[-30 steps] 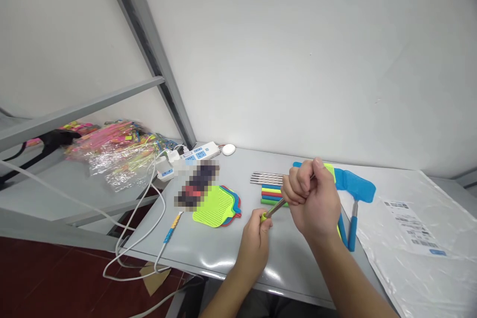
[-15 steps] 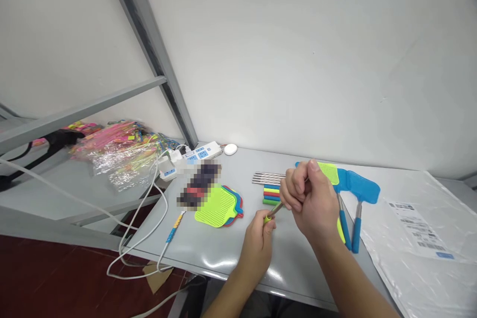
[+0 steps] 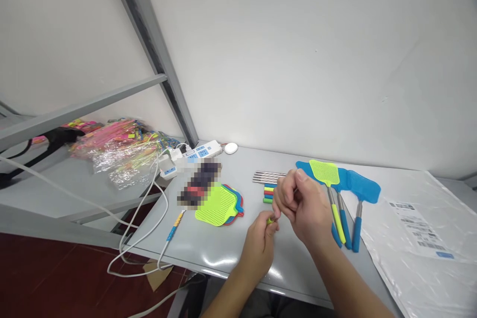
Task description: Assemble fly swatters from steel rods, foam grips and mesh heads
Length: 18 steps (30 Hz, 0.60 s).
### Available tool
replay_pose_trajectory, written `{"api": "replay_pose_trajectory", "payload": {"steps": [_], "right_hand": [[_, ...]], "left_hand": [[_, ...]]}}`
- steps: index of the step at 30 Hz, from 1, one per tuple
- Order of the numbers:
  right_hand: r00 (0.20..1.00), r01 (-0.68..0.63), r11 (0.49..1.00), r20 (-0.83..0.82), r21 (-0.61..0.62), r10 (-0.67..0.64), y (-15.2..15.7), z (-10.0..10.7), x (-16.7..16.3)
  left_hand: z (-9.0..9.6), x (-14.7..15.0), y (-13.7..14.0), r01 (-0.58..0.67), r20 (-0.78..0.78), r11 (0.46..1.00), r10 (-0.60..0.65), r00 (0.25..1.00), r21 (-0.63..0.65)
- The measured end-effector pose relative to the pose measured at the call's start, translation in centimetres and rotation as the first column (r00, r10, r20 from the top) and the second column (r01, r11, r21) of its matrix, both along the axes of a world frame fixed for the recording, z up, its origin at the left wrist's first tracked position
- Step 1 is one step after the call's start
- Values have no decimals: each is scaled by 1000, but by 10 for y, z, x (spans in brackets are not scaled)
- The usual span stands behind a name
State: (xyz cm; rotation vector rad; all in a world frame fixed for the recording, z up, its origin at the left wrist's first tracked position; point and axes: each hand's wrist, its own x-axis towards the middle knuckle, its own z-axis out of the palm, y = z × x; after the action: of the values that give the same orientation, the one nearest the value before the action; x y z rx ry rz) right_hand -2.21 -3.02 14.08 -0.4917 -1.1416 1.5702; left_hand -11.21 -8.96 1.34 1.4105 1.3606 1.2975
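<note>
With left fingers (image 3: 272,230) wrapped round a lime grip (image 3: 270,220). With right fingers (image 3: 285,194) curled tight on its smooth metal rod (image 3: 275,217), nearer now, leaving less bare shaft between. Farther right, on glossy grey tabletop (image 3: 290,261), newly uncovered: perforated yellow-green swatter (image 3: 325,174), lying across broad blue swatters (image 3: 364,188).

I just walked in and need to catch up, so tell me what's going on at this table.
A person's left hand grips a yellow-green handle, while the right hand is closed on a metal rod, mostly hidden, that meets it. Just beyond lie loose rods and coloured tubes. To the left is a stack of swatter heads, yellow-green on top. To the right lie blue swatters and a yellow-green swatter, each with head, rod and handle joined.
</note>
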Motion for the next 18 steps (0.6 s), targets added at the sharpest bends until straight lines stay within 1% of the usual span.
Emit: {"api": "replay_pose_trajectory", "payload": {"steps": [3,6,10,12,14,16,18], "right_hand": [[995,-23,1000,94,-6,24,-5,-15,-4],[995,6,998,101,-59,0,-11,-27,-7],[990,43,997,140,-60,-34,-15,-31,-8],[986,64,996,161,-56,-54,-15,-31,-10],[980,114,992,171,-58,-102,-14,-33,-14],[966,176,984,196,-21,-168,-12,-37,-19],[930,229,969,273,88,-245,-9,-42,-23]], "left_hand": [[2,1,1,2,37,1000,-3,999,25],[4,1,3,24,63,999,-27,998,43],[5,0,2,61,71,998,-62,996,21],[4,0,1,59,69,998,-59,996,6],[3,-1,1,49,68,999,-48,997,-7],[3,-1,1,42,69,999,-41,997,-15],[4,-2,2,44,67,999,-42,997,-19]]}}
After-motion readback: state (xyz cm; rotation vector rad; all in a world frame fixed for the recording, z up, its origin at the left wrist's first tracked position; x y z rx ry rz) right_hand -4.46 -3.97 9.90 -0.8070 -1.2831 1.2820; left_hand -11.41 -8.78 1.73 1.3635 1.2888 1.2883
